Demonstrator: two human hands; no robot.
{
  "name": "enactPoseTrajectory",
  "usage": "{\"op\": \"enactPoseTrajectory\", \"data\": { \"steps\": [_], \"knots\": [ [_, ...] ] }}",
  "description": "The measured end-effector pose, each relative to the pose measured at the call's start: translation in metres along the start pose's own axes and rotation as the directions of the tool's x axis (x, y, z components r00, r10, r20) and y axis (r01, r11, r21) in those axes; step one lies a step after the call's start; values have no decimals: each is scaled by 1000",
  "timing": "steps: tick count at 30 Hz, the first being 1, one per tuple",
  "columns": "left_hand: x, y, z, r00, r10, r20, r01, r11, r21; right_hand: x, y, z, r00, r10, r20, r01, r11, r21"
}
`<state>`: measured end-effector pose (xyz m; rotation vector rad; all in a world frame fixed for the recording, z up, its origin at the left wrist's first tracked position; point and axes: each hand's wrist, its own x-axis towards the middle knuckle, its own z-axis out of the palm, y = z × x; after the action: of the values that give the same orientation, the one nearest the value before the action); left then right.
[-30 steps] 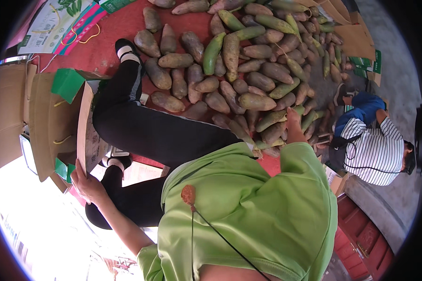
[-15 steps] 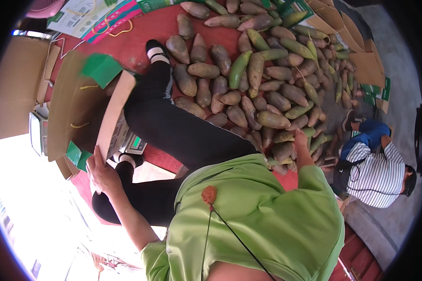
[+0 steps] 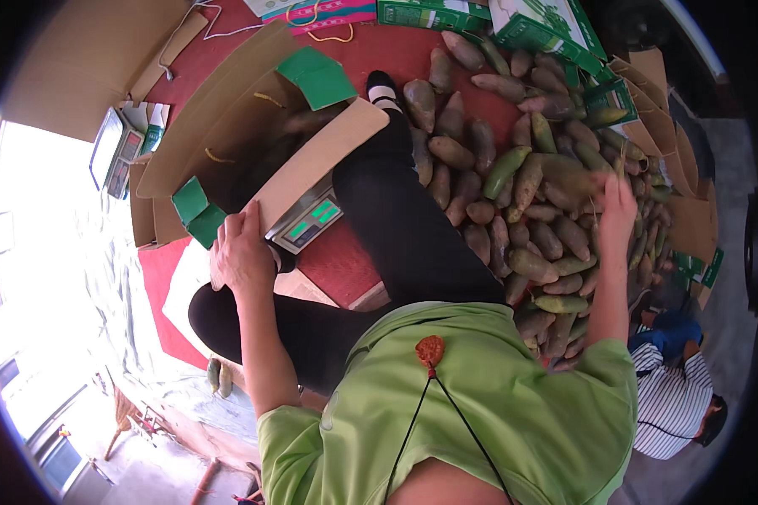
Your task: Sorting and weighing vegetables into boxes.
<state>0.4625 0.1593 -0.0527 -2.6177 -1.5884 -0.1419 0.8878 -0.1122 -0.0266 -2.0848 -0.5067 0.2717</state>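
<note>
My left hand (image 3: 244, 252) grips the near corner of an open cardboard box (image 3: 320, 164), its fingers bent over the flap's edge. The box has green corner flaps and rests on a digital scale (image 3: 312, 220) with a lit green display; its inside is mostly dark. On the right, my right hand (image 3: 615, 206) is closed around one end of a radish (image 3: 568, 178), blurred by motion, above the heap. Long brown-purple and green radishes (image 3: 531, 266) lie piled on the red floor covering, right of my outstretched leg.
Another scale (image 3: 120, 151) stands left of the box. Green and white cartons (image 3: 543, 29) and open brown boxes (image 3: 691, 185) edge the pile. A person in a striped shirt (image 3: 674, 408) sits at the lower right. Two radishes (image 3: 219, 377) lie at the lower left.
The view has shifted, moving the scene rightward. My right hand has risen from the pile's near part to farther over it, with a radish in it. The left hand stays on the box.
</note>
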Motion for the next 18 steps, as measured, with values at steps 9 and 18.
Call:
{"op": "enactPoseTrajectory", "data": {
  "steps": [9, 18],
  "knots": [
    [1, -6, 0, 1000, -5, -26, 4, 1000, -16, 40, -197, 147, 801, -477, 362, 123, 722, 681],
    [4, -3, -1, 999, -10, -41, 8, 999, -32, -17, -236, 321, 539, -550, 638, 76, 786, 613]
  ]
}}
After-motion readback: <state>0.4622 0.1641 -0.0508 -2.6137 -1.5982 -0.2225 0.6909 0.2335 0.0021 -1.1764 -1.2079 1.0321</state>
